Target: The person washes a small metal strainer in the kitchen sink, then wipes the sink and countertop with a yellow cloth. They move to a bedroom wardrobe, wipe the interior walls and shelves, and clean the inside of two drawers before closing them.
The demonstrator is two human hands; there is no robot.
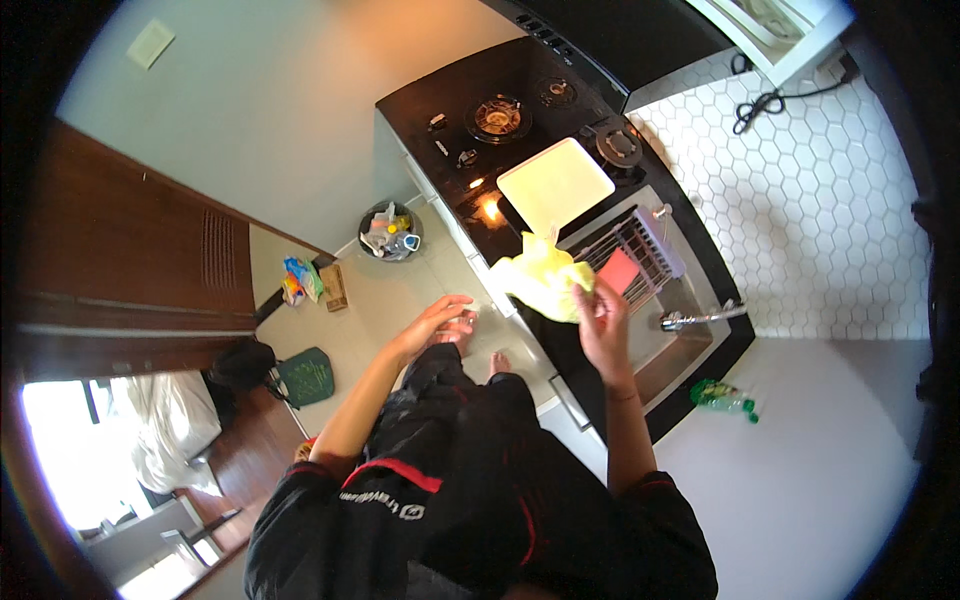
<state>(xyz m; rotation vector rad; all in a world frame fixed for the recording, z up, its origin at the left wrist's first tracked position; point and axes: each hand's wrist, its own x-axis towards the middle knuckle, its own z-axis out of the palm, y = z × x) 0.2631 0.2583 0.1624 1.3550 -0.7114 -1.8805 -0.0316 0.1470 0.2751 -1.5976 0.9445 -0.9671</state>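
The right hand (603,322) pinched a crumpled yellow cloth (545,280) by its near edge, fingers closed on the fabric, and held it above the front edge of the black counter (590,350), between the hob (500,125) and the sink (680,345). The left hand (437,322) hung free over the floor (390,290), fingers loosely spread and holding nothing. Judging by the raised, bunched cloth, the work in hand looked like a wiping step, with the cloth lifted off the surface rather than pressed to it. A next move would call for the cloth to be spread flatter and brought down onto the glossy black surface, clear of the pale cutting board (555,183) lying on the hob and of the wire rack (635,255) with its red sponge (618,270) over the sink. The tap (700,318) jutted out over the basin, near the wrist. Much stayed hard to read: the cloth hid whatever lay on the counter beneath it, the basin was dark and its contents could not be made out, and whether the cloth was wet or dry could not be told. A green bottle (725,398) lay on the white worktop (820,450) to the right, and a bin (390,232) stood on the floor beside the hob unit.
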